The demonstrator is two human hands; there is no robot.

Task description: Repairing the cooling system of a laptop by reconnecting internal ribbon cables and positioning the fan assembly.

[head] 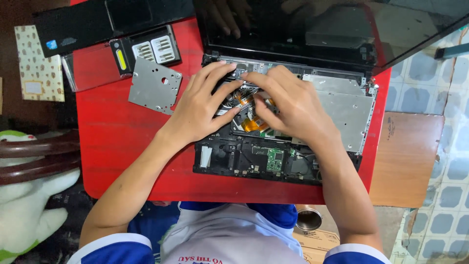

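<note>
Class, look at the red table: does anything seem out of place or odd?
Yes. The laptop lies opened up, circuit boards bare under both hands. Its grey metal plate and black cover panel lie loose on the red table.

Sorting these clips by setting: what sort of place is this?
Probably a home repair spot: an opened laptop on a small red table, tiled floor, and a stuffed toy beside it.

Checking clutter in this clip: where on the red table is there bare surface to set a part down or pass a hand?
Bare red table lies below the grey metal plate, left of the opened laptop and left hand. A thin strip runs along its near edge. Crowded: the laptop middle under both hands, right hand, and the far-left corner with the black panel.
</note>
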